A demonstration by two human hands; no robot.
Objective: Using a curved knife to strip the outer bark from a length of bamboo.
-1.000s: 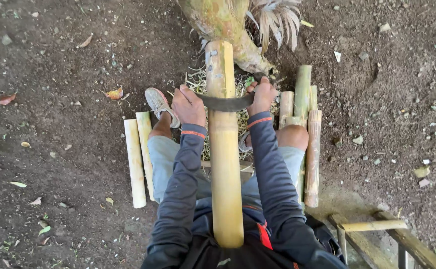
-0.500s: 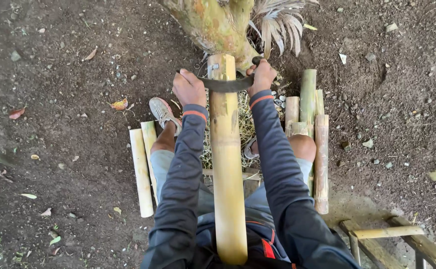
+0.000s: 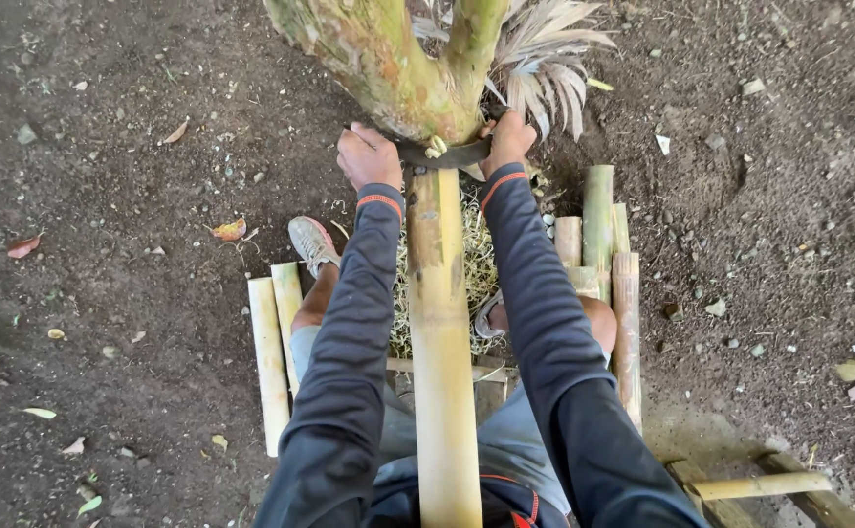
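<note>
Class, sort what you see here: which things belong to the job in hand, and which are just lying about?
In use:
left hand and right hand, each gripping one end of the two-handled blade
long bamboo pole under the blade
tree trunk at the pole's far end

Lying about:
cut bamboo pieces on the ground
shavings
dry leaf

Cut bamboo pieces (image 3: pixel 269 362), dry leaves (image 3: pixel 229 231), tree trunk (image 3: pixel 378 64).

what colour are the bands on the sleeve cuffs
Orange-red bands on dark navy sleeves, one at each wrist; the head view shows them clearly.
</note>
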